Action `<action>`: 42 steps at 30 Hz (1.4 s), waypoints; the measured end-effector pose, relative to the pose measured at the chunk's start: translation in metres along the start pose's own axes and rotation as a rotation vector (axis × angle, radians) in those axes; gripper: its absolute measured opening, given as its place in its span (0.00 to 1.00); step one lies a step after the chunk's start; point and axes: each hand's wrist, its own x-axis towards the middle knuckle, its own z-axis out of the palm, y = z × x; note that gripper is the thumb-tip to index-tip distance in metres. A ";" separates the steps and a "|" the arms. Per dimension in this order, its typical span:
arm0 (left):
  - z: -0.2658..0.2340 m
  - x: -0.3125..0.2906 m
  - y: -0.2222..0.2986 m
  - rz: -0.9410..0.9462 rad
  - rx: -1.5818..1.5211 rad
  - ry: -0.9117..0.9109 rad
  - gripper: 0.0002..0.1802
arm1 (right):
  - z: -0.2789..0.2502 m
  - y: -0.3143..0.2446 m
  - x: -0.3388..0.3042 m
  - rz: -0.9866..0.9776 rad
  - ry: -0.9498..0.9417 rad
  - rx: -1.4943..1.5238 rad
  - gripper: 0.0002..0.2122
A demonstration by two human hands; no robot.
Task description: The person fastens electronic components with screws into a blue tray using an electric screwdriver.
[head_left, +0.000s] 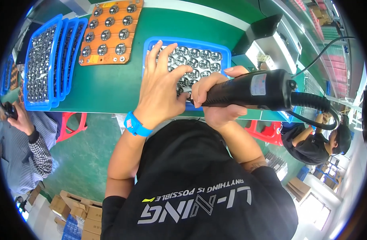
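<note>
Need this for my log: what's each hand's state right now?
Left hand: open, spread over the blue tray.
Right hand: closed around the black corded tool.

Before me on the table [111, 88] lies my tray [191, 40] of round parts [192, 63]; left of it, a board [99, 29], then more trays [37, 106].

Black tool [231, 92], blue tray [187, 40], orange board [115, 35], green tabletop [105, 88]

A tool [247, 91] is held by the right hand [220, 116]; the tray's [227, 60] near-left corner is hidden by the left hand [158, 88].
</note>
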 end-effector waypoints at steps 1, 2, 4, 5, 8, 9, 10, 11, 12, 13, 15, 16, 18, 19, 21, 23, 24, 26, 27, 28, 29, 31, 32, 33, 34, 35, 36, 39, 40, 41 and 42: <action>0.000 0.001 0.001 -0.007 0.003 -0.004 0.30 | -0.001 0.001 0.000 0.015 -0.005 -0.016 0.41; 0.000 0.001 0.002 -0.013 0.007 -0.007 0.30 | -0.002 0.001 0.001 0.028 -0.010 -0.032 0.41; -0.001 0.002 0.003 -0.014 0.010 -0.007 0.30 | -0.002 0.002 0.002 0.025 -0.012 -0.013 0.40; -0.001 0.002 0.004 -0.021 0.009 -0.007 0.31 | -0.002 0.003 0.002 0.027 -0.014 0.004 0.40; -0.002 0.003 0.005 -0.013 -0.032 -0.008 0.27 | -0.005 0.005 -0.001 0.012 -0.044 0.015 0.40; -0.002 0.004 0.006 -0.007 -0.026 -0.012 0.27 | -0.004 0.004 -0.001 0.005 -0.039 0.020 0.40; -0.002 0.004 0.007 -0.016 -0.028 -0.019 0.27 | -0.005 0.003 -0.002 0.009 -0.024 0.014 0.41; -0.002 0.005 0.008 -0.024 -0.030 -0.027 0.27 | -0.005 0.002 -0.001 0.014 -0.008 0.009 0.41; -0.003 0.006 0.009 -0.018 -0.023 -0.034 0.27 | -0.006 0.001 -0.001 0.013 -0.004 -0.024 0.44; -0.003 0.007 0.010 -0.026 0.014 -0.049 0.29 | -0.007 -0.002 0.001 0.009 0.005 -0.017 0.44; -0.005 0.006 0.012 -0.029 0.057 -0.073 0.31 | -0.010 -0.012 0.007 0.003 0.077 -0.007 0.47; -0.008 0.007 0.013 -0.022 0.018 -0.074 0.30 | -0.015 -0.022 0.011 -0.026 0.130 -0.042 0.48; -0.015 0.010 0.015 -0.022 -0.063 -0.058 0.27 | -0.025 -0.043 0.026 -0.147 0.302 0.018 0.45; -0.018 0.012 0.014 -0.012 -0.069 -0.069 0.27 | -0.040 -0.052 0.035 -0.250 0.261 0.063 0.44; -0.025 0.017 0.005 0.045 -0.091 0.068 0.25 | -0.067 -0.073 0.055 -0.387 0.266 0.054 0.43; -0.025 0.024 -0.006 0.055 -0.107 0.117 0.23 | -0.092 -0.091 0.068 -0.468 0.355 -0.086 0.41; -0.025 0.026 -0.013 0.086 -0.057 0.119 0.23 | -0.105 -0.095 0.072 -0.493 0.353 -0.095 0.41; -0.022 0.030 -0.023 0.128 0.011 0.102 0.24 | -0.117 -0.098 0.081 -0.523 0.355 -0.117 0.39; -0.017 0.032 -0.022 0.135 0.002 0.101 0.24 | -0.120 -0.100 0.082 -0.527 0.358 -0.127 0.39; -0.013 0.033 -0.022 0.093 -0.043 0.091 0.24 | -0.122 -0.099 0.083 -0.492 0.400 -0.187 0.39; -0.011 0.033 -0.021 0.050 -0.086 0.081 0.25 | -0.122 -0.097 0.083 -0.455 0.441 -0.243 0.39; -0.011 0.032 -0.020 0.009 -0.155 0.076 0.25 | -0.121 -0.091 0.082 -0.439 0.435 -0.241 0.39; -0.010 0.031 -0.021 0.029 -0.119 0.071 0.25 | -0.120 -0.086 0.081 -0.424 0.431 -0.245 0.39; -0.010 0.029 -0.021 0.048 -0.083 0.065 0.25 | -0.119 -0.082 0.080 -0.407 0.427 -0.248 0.39; -0.009 0.029 -0.016 0.060 -0.060 0.055 0.24 | -0.117 -0.081 0.078 -0.391 0.438 -0.266 0.38; -0.008 0.030 -0.014 0.057 -0.058 0.053 0.24 | -0.117 -0.081 0.077 -0.387 0.439 -0.264 0.38; -0.008 0.030 -0.013 0.067 -0.032 0.037 0.24 | -0.117 -0.081 0.077 -0.381 0.453 -0.266 0.38; -0.009 0.031 -0.016 0.061 -0.037 0.045 0.20 | -0.115 -0.080 0.077 -0.354 0.475 -0.251 0.37; -0.010 0.032 -0.021 0.072 -0.036 0.049 0.19 | -0.114 -0.081 0.079 -0.313 0.491 -0.259 0.39; -0.012 0.034 -0.026 0.083 -0.035 0.054 0.17 | -0.113 -0.081 0.080 -0.272 0.505 -0.267 0.42; -0.011 0.036 -0.030 0.089 -0.083 0.057 0.13 | -0.116 -0.079 0.077 -0.265 0.450 -0.203 0.41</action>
